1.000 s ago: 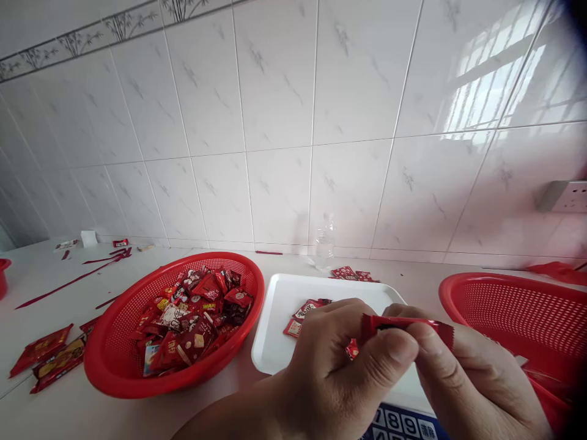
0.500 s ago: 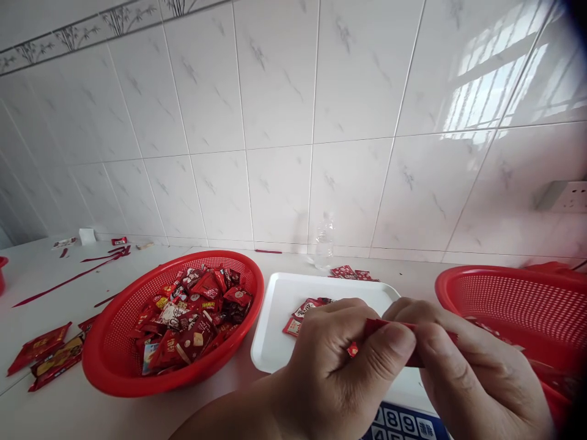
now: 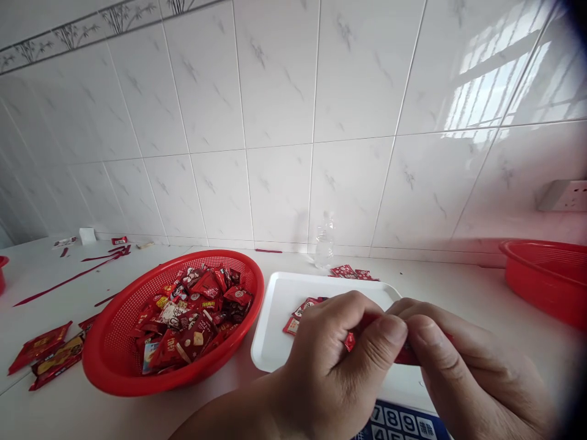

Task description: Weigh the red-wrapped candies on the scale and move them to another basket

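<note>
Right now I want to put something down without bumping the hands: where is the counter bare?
Bare counter lies between the white tray and the red container at far right. Another patch front left borders loose packets and the heaped basket. Crowded: over the tray, where left hand and right hand hold a red packet, and behind the tray, beside the bottle.

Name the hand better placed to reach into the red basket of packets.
Left, likely: the left hand is nearer that basket; the right hand is farther across. Both seem to pinch a red wrapper, so the left must release first.
</note>
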A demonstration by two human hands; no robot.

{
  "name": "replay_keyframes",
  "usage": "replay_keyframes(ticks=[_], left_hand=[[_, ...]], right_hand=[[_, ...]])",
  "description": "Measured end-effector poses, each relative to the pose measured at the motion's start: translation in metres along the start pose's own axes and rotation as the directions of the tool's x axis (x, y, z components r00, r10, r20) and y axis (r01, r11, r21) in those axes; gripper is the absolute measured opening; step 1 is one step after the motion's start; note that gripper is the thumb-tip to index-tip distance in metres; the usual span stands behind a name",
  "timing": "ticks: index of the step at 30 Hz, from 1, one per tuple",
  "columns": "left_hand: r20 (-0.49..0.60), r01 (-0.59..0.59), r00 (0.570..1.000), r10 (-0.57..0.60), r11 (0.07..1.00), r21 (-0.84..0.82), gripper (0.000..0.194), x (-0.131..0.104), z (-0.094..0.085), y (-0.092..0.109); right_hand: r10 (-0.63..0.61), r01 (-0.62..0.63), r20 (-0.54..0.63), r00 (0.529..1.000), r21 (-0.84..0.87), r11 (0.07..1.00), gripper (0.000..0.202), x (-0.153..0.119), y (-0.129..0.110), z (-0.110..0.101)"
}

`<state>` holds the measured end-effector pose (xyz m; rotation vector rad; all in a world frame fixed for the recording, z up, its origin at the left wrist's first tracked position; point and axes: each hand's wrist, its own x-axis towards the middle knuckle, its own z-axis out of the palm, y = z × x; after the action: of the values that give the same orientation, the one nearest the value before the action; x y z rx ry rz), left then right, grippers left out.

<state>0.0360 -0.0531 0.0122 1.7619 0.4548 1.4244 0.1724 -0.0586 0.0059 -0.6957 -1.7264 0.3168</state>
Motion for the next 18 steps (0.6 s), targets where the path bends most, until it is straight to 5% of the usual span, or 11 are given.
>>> replay_keyframes(ticks=[5,9,13,18], left_hand=[[-0.007,0.051,0.999,-0.051,0.998,0.021,0.028,0.005,-0.008,-0.001],[-0.208,-0.007,0.977,0.037,0.990,0.140,0.016,0.008,-0.017,-0.010],[-0.368,-0.186,0.907,0.205,0.979,0.088,0.013,0.010,-0.020,-0.009],[-0.480,-0.305,0.835,0.269,0.952,0.002,0.010,-0.003,-0.012,0.010]], right_hand=[[0.070,-0.059,0.054,0.996,-0.185,0.981,0.043,0.015,0.001,-0.014],[0.229,-0.202,0.089,0.969,-0.240,0.950,0.044,0.022,0.008,-0.031],[0.475,-0.364,0.214,0.853,-0.408,0.837,0.039,0.025,0.028,-0.039],[0.548,-0.255,0.353,0.759,-0.613,0.748,0.037,0.028,0.051,-0.027]])
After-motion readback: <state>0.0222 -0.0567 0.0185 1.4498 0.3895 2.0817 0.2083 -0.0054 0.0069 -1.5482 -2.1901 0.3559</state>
